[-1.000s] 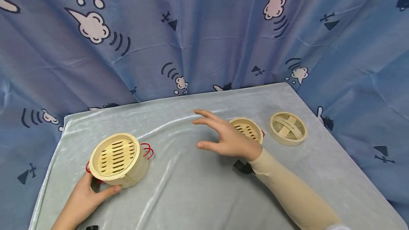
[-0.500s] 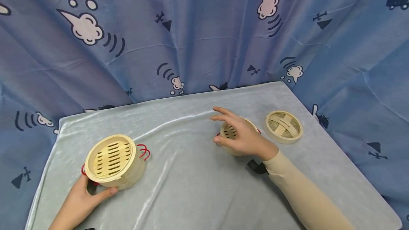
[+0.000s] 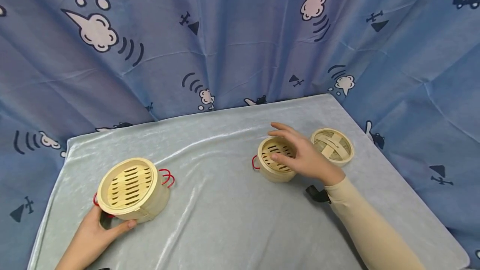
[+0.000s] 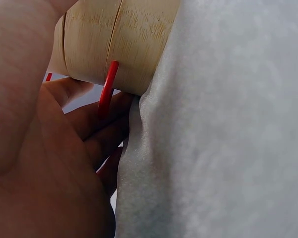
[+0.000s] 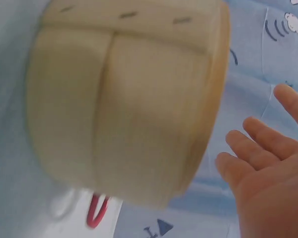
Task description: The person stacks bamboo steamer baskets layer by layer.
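Note:
A round bamboo steamer basket (image 3: 159,199) with a slatted floor and red loop handles is on the left of the table. My left hand (image 3: 93,230) grips its near left side, thumb along the front and fingers behind. In the left wrist view a red handle (image 4: 108,91) juts from the bamboo wall beside those fingers. Farther right is a smaller steamer basket (image 3: 275,175), also slatted with a red handle. My right hand (image 3: 305,153) hovers over its right side, fingers spread and holding nothing. The right wrist view shows the basket's wall (image 5: 149,104) apart from the fingers.
A round woven bamboo lid (image 3: 342,144) with a strap handle lies just behind the right hand, towards the table's right edge. Grey-white cloth (image 3: 217,211) with creases covers the table. A patterned blue curtain (image 3: 225,53) hangs behind it and along the right.
My right hand has moved right, from the middle of the table to over the smaller basket, uncovering its left side. The left hand stays at the larger basket; the head view shifts slightly.

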`<move>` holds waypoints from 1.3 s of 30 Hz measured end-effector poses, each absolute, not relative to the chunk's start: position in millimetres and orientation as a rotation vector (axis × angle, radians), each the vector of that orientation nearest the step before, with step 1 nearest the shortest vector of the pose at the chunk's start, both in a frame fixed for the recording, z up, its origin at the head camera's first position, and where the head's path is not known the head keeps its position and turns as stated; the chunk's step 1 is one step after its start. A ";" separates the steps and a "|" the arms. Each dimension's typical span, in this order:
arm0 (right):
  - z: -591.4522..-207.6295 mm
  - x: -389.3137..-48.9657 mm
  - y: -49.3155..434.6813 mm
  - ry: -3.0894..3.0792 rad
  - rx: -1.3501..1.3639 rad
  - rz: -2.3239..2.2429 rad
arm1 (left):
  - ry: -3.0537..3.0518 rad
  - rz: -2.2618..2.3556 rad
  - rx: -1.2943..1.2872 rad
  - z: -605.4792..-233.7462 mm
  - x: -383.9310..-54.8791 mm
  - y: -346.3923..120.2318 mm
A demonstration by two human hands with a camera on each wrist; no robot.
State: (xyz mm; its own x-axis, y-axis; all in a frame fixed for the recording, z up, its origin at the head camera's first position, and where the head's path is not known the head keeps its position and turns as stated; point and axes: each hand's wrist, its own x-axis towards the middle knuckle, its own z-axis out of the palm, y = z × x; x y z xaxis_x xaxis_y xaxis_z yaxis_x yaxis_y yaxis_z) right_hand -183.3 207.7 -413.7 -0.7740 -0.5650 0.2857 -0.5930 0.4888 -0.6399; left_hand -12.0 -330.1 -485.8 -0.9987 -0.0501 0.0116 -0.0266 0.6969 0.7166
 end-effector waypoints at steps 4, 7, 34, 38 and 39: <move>-417.8 -182.3 218.9 -2.696 1.001 1.149 | -2.864 -1.214 0.053 -486.4 -12.0 -330.0; -421.2 -182.0 227.3 -2.707 0.959 1.140 | -2.860 -1.216 0.041 -487.0 -12.2 -330.1; -454.8 -183.7 262.8 -2.970 0.783 1.287 | -2.830 -1.226 0.015 -486.7 -14.4 -330.4; -455.8 -183.6 264.2 -3.018 0.763 1.259 | -2.838 -1.216 0.023 -487.0 -12.8 -330.3; -456.0 -183.5 264.7 -3.025 0.759 1.259 | -2.838 -1.216 0.022 -487.1 -12.5 -330.4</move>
State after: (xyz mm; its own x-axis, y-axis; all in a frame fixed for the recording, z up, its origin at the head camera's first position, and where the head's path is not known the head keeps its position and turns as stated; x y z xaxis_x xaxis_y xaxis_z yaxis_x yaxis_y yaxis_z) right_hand -183.5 264.7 -456.0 -0.8749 -0.4833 -0.0305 -0.3190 0.6226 -0.7146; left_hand -12.5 -330.4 -487.1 -0.9985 -0.0342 0.0439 0.0082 0.6900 0.7238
